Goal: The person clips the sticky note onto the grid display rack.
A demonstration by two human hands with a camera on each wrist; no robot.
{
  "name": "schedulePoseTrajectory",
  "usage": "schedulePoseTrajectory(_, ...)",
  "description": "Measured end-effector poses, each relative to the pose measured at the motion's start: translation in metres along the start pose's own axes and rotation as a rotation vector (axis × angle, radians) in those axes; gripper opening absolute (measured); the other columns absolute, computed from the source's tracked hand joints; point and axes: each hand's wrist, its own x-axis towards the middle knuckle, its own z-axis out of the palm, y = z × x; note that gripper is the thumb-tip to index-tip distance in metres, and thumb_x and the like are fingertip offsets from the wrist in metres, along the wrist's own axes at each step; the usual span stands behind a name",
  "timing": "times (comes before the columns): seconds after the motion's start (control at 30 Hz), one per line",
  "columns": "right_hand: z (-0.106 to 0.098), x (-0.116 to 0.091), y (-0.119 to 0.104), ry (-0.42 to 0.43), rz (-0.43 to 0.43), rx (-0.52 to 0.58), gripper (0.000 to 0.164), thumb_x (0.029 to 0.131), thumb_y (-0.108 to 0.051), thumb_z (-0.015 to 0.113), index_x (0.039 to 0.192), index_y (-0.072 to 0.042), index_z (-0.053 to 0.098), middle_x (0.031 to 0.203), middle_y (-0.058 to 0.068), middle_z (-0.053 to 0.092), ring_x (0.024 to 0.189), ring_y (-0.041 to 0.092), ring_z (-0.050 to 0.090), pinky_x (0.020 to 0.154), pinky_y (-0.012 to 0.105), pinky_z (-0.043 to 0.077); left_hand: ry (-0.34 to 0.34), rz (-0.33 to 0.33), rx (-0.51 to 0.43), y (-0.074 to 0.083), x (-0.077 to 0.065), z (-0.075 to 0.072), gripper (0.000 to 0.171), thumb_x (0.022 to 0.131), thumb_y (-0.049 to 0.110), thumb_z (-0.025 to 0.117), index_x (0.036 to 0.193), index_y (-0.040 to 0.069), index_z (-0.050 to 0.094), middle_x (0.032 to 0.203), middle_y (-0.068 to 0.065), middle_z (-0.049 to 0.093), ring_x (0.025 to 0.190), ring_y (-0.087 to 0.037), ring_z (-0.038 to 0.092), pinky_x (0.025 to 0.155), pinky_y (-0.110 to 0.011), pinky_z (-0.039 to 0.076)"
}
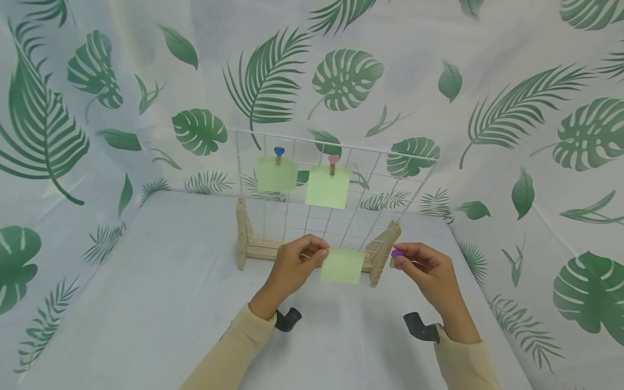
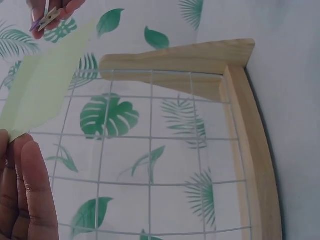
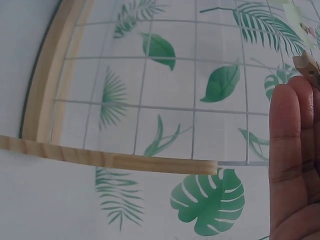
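My left hand (image 1: 298, 266) pinches a pale green sticky note (image 1: 343, 266) by its left edge, in front of the lower part of a white wire grid (image 1: 370, 179). In my right hand (image 1: 431, 271), thumb and fingers pinch a small wooden clothespin (image 3: 306, 67) with a purple top (image 1: 397, 253), just right of the grid's stand. Two more green notes hang high on the grid: one (image 1: 277, 176) under a blue heart clothespin (image 1: 279, 152), the other (image 1: 327, 188) under a pink heart clothespin (image 1: 333, 160).
A wooden stand (image 1: 241, 238) holds the grid upright on a white tabletop (image 1: 161, 281). Behind and at both sides hangs a white curtain with green leaf prints (image 1: 347, 78). Black wrist mounts (image 1: 288, 319) stick out beside both beige sleeves (image 1: 239, 344).
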Motion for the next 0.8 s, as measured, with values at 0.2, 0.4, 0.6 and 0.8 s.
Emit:
schedulePoseTrajectory(0.2, 0.001, 0.001, -0.002, 0.010, -0.007, -0.008, 0.018, 0.095, 0.020, 0.068, 0.111, 0.014, 0.073, 0.098, -0.014, 0.073, 0.088, -0.001, 0.071, 0.082, 0.012, 0.058, 0.011, 0.012, 0.002, 0.001, 0.004, 0.000, 0.007, 0.105, 0.009, 0.072, 0.108, 0.005, 0.077, 0.097, -0.007, 0.078, 0.083, -0.016, 0.072, 0.073, -0.025, 0.061)
schedulePoseTrajectory(0.4, 0.001, 0.004, -0.004, 0.031, -0.049, 0.040, 0.016, 0.093, 0.024, 0.066, 0.107, 0.017, 0.071, 0.096, -0.011, 0.074, 0.085, 0.001, 0.072, 0.081, 0.013, 0.059, 0.036, 0.015, 0.013, 0.005, 0.008, 0.000, 0.007, 0.104, 0.009, 0.072, 0.107, 0.006, 0.077, 0.100, -0.006, 0.078, 0.089, -0.017, 0.073, 0.077, -0.025, 0.061)
schedulePoseTrajectory(0.6, 0.000, 0.008, -0.007, 0.036, -0.062, 0.042, 0.017, 0.092, 0.025, 0.066, 0.106, 0.018, 0.070, 0.096, -0.012, 0.074, 0.084, 0.001, 0.072, 0.080, 0.013, 0.059, 0.020, 0.010, -0.011, 0.006, 0.011, 0.002, 0.007, 0.104, 0.010, 0.072, 0.108, 0.006, 0.078, 0.100, -0.006, 0.078, 0.087, -0.016, 0.071, 0.074, -0.025, 0.061)
schedulePoseTrajectory(0.8, -0.001, 0.013, -0.010, 0.037, -0.074, 0.021, 0.018, 0.092, 0.024, 0.066, 0.108, 0.017, 0.071, 0.097, -0.012, 0.074, 0.085, 0.001, 0.071, 0.081, 0.013, 0.059, 0.002, 0.028, -0.016, 0.009, 0.016, 0.003, 0.009, 0.105, 0.010, 0.072, 0.109, 0.005, 0.077, 0.099, -0.006, 0.078, 0.086, -0.014, 0.071, 0.072, -0.025, 0.061)
